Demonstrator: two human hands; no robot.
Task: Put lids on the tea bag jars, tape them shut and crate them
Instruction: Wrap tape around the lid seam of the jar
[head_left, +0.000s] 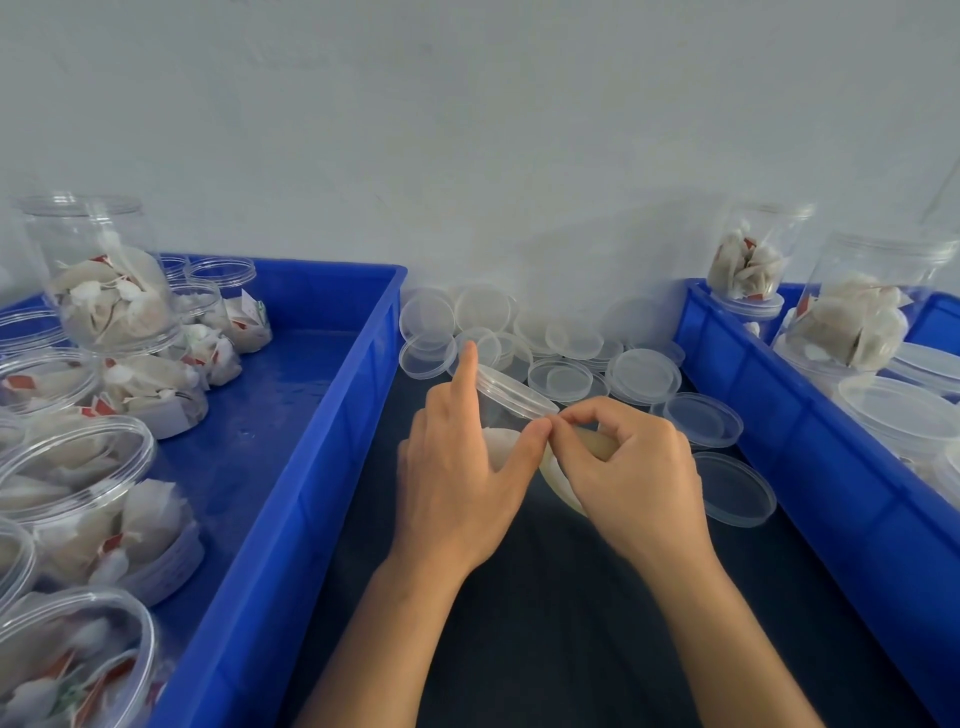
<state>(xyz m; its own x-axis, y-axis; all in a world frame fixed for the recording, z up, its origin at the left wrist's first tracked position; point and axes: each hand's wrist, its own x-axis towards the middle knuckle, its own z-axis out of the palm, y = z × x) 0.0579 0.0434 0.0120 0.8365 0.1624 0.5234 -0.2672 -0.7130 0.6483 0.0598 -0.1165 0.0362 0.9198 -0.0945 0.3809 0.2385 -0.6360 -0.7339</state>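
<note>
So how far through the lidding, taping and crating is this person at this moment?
Early to middle, by the look of it. Done: lidded jars stand in the right crate. In hand: the left hand holds a lidded jar while the right hand pinches at its lid edge, probably taping. Left: open jars fill the left crate, and spare lids wait behind.

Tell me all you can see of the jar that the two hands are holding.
The jar is clear plastic with a clear lid already on it, and pale tea bags show through its wall. It lies tilted between the two blue crates, above the dark surface. The left hand holds its side with the forefinger raised; the right hand pinches something at the lid's rim.
</note>
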